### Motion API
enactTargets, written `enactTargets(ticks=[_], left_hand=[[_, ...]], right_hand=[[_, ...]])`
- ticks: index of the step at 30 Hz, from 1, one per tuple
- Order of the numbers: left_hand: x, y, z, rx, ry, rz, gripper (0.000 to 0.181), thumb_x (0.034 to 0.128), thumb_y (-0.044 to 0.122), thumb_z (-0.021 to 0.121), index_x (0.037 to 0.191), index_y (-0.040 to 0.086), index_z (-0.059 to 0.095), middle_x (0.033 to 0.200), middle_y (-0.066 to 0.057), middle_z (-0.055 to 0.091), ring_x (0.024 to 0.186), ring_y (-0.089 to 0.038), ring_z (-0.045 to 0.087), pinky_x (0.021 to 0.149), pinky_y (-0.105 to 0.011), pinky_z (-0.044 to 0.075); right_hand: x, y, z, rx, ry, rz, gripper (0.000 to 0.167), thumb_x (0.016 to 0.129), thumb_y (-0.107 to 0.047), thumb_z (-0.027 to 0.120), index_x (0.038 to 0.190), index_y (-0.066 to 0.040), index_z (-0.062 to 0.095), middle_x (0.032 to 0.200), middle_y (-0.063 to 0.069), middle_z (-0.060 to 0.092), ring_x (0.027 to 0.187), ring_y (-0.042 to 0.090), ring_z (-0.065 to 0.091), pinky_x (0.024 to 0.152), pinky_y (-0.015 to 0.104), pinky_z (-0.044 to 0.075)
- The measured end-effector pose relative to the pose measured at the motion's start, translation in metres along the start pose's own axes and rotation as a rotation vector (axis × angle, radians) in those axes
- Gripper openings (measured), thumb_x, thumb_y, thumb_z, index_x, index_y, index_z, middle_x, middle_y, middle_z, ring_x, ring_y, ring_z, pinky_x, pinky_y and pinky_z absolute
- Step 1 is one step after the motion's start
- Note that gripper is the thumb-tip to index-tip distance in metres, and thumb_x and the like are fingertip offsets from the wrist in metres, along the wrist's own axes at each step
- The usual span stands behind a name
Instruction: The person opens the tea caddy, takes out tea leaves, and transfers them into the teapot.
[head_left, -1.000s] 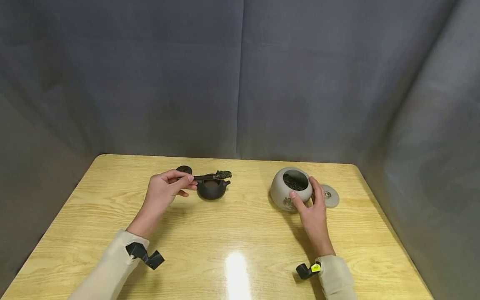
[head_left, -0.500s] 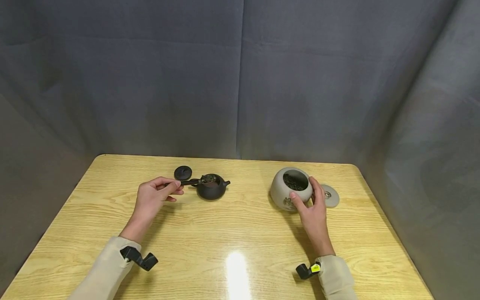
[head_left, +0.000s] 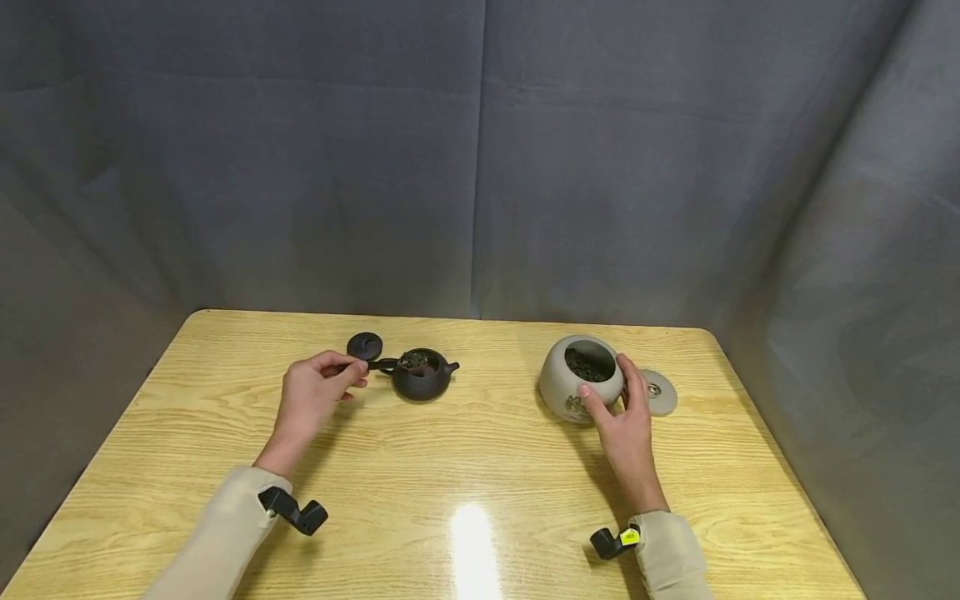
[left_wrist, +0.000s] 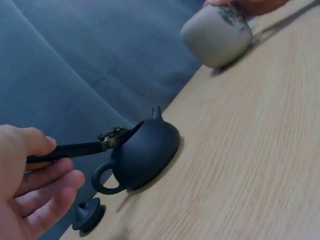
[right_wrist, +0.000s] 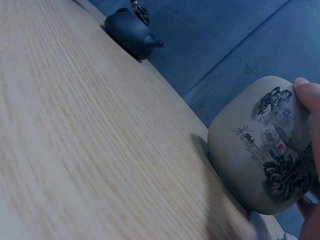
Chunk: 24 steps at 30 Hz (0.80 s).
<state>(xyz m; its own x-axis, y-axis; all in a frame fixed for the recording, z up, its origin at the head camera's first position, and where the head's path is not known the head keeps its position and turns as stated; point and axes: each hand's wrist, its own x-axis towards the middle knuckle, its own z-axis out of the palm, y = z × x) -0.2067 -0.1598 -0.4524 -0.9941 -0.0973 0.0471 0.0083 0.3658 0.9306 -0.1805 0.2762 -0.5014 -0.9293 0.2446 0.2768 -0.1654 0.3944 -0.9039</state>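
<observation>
My left hand [head_left: 313, 398] pinches the black handle of a tea scoop [left_wrist: 80, 149] between thumb and forefinger. Dark tea leaves [left_wrist: 113, 133] heap on the scoop's head, which sits at the open mouth of a small black teapot [head_left: 422, 385]. In the left wrist view the other fingers hang below the handle, near the teapot's loop handle. With thumb and fingers spread about its rim, my right hand [head_left: 627, 429] holds a grey tea jar [head_left: 558, 387], tilted on the table. More dark leaves [head_left: 585, 364] lie inside it. A painted landscape shows on its side in the right wrist view.
The black teapot lid [head_left: 364, 346] lies behind and left of the teapot. A round grey jar lid [head_left: 662, 393] rests right of the jar, partly behind my right hand. Grey curtains [head_left: 480, 167] enclose the wooden table [head_left: 420, 483] at the back and sides.
My left hand has drawn back left with the scoop, then shifted slightly right. The scoop's head has gone from above the teapot's spout side to its mouth. The right hand and jar stay put.
</observation>
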Motion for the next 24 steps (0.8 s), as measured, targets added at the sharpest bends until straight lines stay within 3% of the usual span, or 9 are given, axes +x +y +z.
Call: enactTargets(ticks=[7, 11, 13, 20, 24], left_hand=[[0.002, 0.006, 0.01, 0.2, 0.055, 0.12, 0.02, 0.1015, 0.025, 0.075, 0.109, 0.008, 0.081, 0.094, -0.014, 0.083, 0.082, -0.03, 0.077, 0.063, -0.027, 0.056], [0.002, 0.009, 0.016, 0.298, 0.081, 0.214, 0.019, 0.1004, 0.022, 0.076, 0.109, 0.006, 0.082, 0.096, -0.016, 0.082, 0.086, -0.03, 0.078, 0.067, -0.029, 0.056], [0.001, 0.01, 0.019, 0.344, 0.09, 0.276, 0.019, 0.1002, 0.021, 0.076, 0.109, 0.005, 0.081, 0.097, -0.016, 0.082, 0.087, -0.03, 0.079, 0.07, -0.034, 0.058], [-0.002, 0.012, 0.025, 0.531, 0.108, 0.549, 0.017, 0.0979, 0.014, 0.079, 0.106, -0.001, 0.079, 0.097, -0.019, 0.082, 0.078, -0.031, 0.08, 0.061, -0.04, 0.061], [-0.004, 0.015, 0.027, 0.61, 0.136, 0.642, 0.017, 0.0968, 0.013, 0.08, 0.105, -0.001, 0.079, 0.099, -0.018, 0.081, 0.072, -0.028, 0.078, 0.06, -0.039, 0.062]], right_hand=[[-0.001, 0.001, 0.0, 0.001, 0.001, -0.003, 0.075, 0.102, -0.029, 0.075, 0.165, -0.02, 0.037, 0.17, 0.006, 0.032, 0.16, 0.026, 0.033, 0.134, 0.052, 0.023], [-0.001, 0.001, 0.0, -0.007, 0.006, 0.007, 0.076, 0.101, -0.029, 0.076, 0.166, -0.022, 0.037, 0.17, 0.004, 0.032, 0.16, 0.024, 0.034, 0.134, 0.05, 0.024], [0.0, 0.002, 0.0, -0.01, 0.007, 0.009, 0.077, 0.1, -0.03, 0.076, 0.166, -0.023, 0.036, 0.17, 0.004, 0.033, 0.16, 0.023, 0.034, 0.134, 0.05, 0.025], [0.001, 0.002, 0.0, -0.005, 0.009, 0.005, 0.078, 0.1, -0.031, 0.077, 0.166, -0.024, 0.036, 0.17, 0.003, 0.033, 0.16, 0.022, 0.033, 0.134, 0.048, 0.025], [0.0, 0.0, 0.0, -0.008, 0.008, 0.0, 0.078, 0.1, -0.031, 0.078, 0.166, -0.023, 0.036, 0.169, 0.003, 0.034, 0.16, 0.021, 0.033, 0.134, 0.048, 0.025]])
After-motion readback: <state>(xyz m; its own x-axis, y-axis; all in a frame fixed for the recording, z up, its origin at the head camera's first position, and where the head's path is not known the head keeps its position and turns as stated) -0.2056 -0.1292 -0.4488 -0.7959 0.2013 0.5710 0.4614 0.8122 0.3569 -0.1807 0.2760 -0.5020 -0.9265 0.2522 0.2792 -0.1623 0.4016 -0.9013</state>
